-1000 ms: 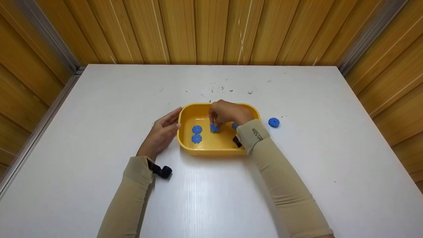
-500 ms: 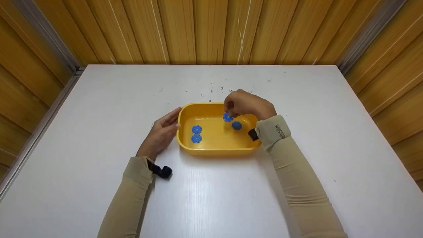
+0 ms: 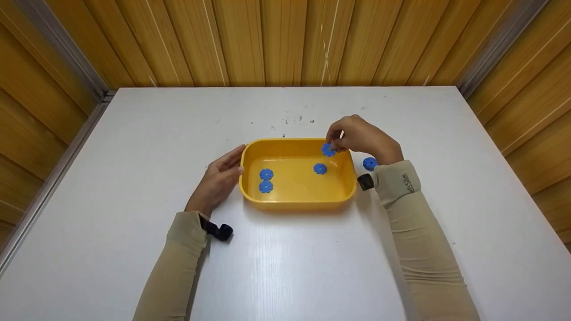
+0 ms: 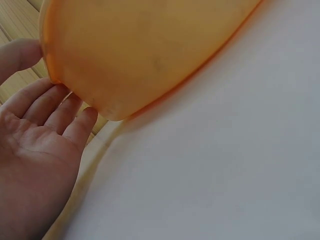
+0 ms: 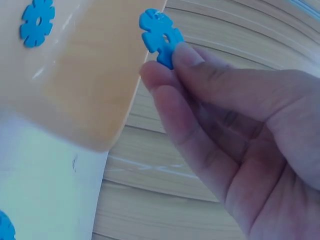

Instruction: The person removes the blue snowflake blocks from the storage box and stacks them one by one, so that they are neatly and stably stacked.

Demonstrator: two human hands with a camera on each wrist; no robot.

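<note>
Pinching a blue, flower-shaped plastic disc (image 3: 327,150) between thumb and fingers, the person's right hand (image 3: 365,137) is at the far right corner of the yellow, rounded-rectangular plastic tub (image 3: 296,205). The left hand (image 3: 217,182), fingers loosely extended, touches the tub's left end. Inside the tub lie two touching blue discs (image 3: 266,174) at left and a single blue disc (image 3: 320,169) at right; another blue notched piece (image 3: 370,163) lies just beside its right end.

Blue disc (image 3: 328,150), notched rim, centre hole, was pinched at its edge by right hand (image 3: 363,137), near far right corner of yellow tub (image 3: 290,187). Tub was round-cornered, open-topped, upright, left hand (image 3: 219,178) touching left wall.
</note>
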